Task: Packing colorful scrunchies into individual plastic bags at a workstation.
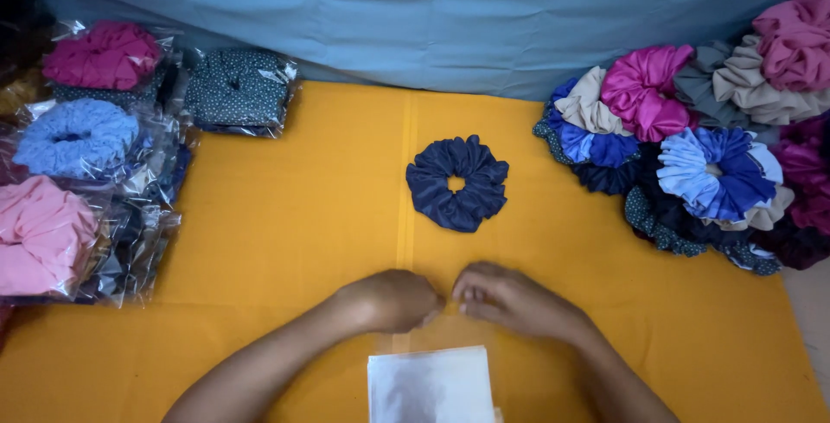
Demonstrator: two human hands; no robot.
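Head view: showed a table (285,215) under a yellow cloth, with a blue cloth behind. Found one dark navy scrunchie (457,182) lying flat and alone near the middle, unpacked, well apart from both hands. Saw the left hand (391,300) and the right hand (506,299) close together just below it, fingertips almost meeting. Looked as if the fingers (467,298) pinched the top edge of a thin clear bag, but could not tell for sure, because the film was nearly invisible there. Noticed a stack of clear empty bags (430,384) at the bottom edge, between the forearms.

On the left, counted several scrunchies already sealed in clear bags: a magenta one (102,55), a dotted dark green one (239,87), a light blue one (76,135) and a pink one (43,237), with more under them. On the right, saw a big loose pile of unpacked scrunchies (692,155) in pink, beige, grey, blue and dark colours.

Judged the work as partly done only: a handful packed, the navy one not yet in a bag, and a larger pile left.
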